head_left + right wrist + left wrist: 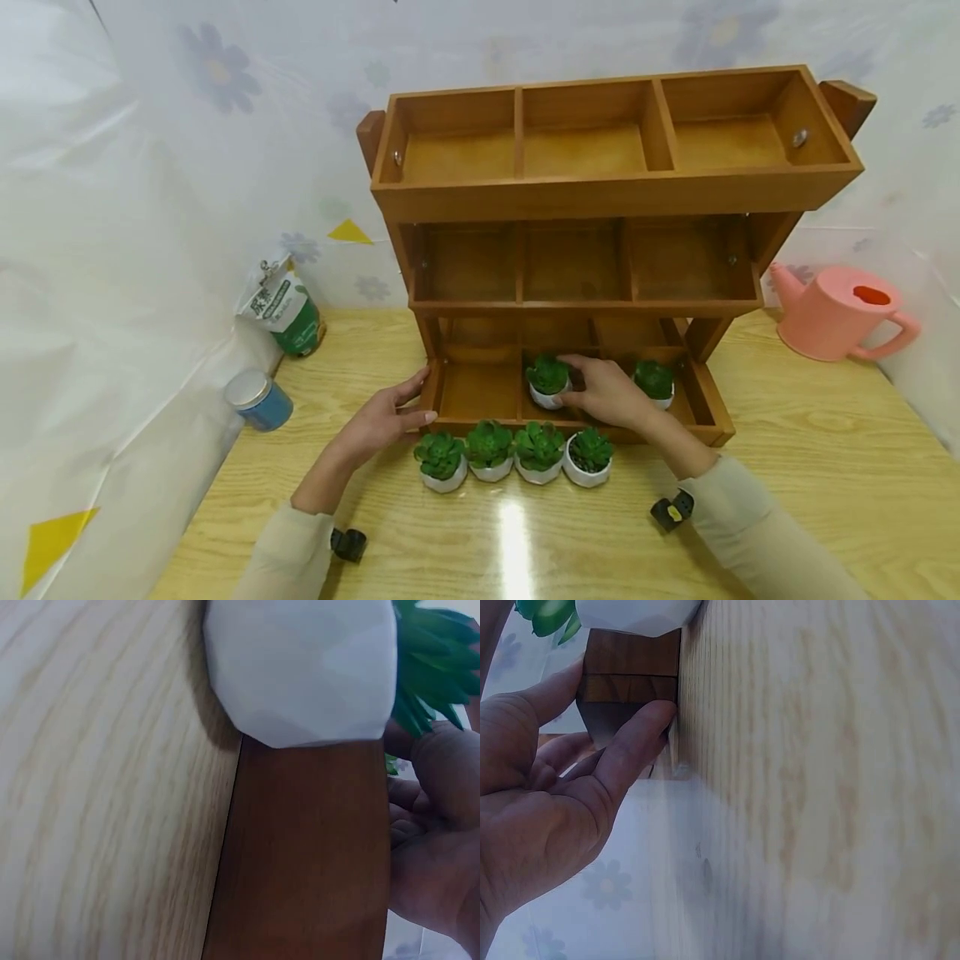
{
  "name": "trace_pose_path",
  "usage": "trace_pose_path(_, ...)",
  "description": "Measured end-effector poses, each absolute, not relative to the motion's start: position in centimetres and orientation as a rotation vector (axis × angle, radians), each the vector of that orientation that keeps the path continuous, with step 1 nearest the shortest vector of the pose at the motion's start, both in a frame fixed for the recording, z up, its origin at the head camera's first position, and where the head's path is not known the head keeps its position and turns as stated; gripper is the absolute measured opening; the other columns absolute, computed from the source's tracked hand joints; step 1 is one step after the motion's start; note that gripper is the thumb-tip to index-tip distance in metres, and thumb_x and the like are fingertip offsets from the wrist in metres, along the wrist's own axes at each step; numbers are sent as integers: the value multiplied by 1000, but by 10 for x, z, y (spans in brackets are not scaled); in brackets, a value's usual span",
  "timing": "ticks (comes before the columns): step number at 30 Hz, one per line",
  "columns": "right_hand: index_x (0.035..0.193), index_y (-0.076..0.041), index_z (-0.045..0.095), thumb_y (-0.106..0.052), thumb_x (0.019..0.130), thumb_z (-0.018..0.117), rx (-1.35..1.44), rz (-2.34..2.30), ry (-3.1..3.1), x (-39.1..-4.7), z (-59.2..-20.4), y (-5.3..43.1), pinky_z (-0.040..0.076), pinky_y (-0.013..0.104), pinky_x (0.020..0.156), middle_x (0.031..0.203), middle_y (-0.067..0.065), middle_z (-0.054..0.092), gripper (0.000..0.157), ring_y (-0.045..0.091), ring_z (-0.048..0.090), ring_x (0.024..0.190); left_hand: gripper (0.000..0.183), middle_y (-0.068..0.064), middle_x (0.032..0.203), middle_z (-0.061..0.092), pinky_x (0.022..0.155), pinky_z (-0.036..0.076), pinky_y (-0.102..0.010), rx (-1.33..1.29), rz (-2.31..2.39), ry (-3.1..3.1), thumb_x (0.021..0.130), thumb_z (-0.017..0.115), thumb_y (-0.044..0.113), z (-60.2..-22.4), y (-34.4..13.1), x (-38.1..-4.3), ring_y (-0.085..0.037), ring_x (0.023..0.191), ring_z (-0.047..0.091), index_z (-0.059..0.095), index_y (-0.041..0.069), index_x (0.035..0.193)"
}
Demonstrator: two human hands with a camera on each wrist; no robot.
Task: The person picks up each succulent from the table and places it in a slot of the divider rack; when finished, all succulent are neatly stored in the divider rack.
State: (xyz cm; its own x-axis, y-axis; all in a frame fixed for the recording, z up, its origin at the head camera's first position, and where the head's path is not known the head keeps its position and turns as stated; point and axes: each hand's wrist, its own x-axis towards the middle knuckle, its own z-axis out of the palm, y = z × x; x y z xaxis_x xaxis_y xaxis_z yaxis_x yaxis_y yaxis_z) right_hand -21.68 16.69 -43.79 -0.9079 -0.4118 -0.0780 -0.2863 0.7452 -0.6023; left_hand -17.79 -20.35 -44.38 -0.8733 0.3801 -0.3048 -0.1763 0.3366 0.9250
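Note:
A three-tier wooden shelf stands on the table. My right hand reaches into the middle compartment of its lowest tier and pinches a small succulent in a white pot between thumb and fingers. Another potted succulent sits in the right compartment, partly behind that wrist. My left hand holds the bottom tier's left front corner, thumb and fingers on either side. Along the shelf's front stands a row of several succulents in faceted white pots; one pot fills the top of the right wrist view.
A pink watering can stands on the table right of the shelf. At the left are a green and white bag with a clip and a blue jar with a pale lid. Flower-patterned sheeting hangs behind.

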Motion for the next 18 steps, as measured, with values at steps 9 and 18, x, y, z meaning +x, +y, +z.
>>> trace_pose_path(9, 149, -2, 48, -30, 93, 74, -565, -840, 2769, -215, -435, 165, 53, 38, 74, 84, 2, 72, 68, 14, 59, 68, 78, -15, 171, 12, 101, 55, -50, 170, 1557, 2143, 101, 64, 21, -444, -203, -177, -42, 141, 46, 18, 26, 164)
trace_pose_path(18, 148, -6, 52, -26, 95, 73, -631, -996, 2774, -210, -428, 180, 59, 49, 90, 133, 18, 67, 61, 34, 68, 113, 77, -15, 171, 11, 101, 55, -51, 174, 1562, 2142, 102, 63, 21, -444, -203, -177, -43, 143, 43, 18, 27, 164)
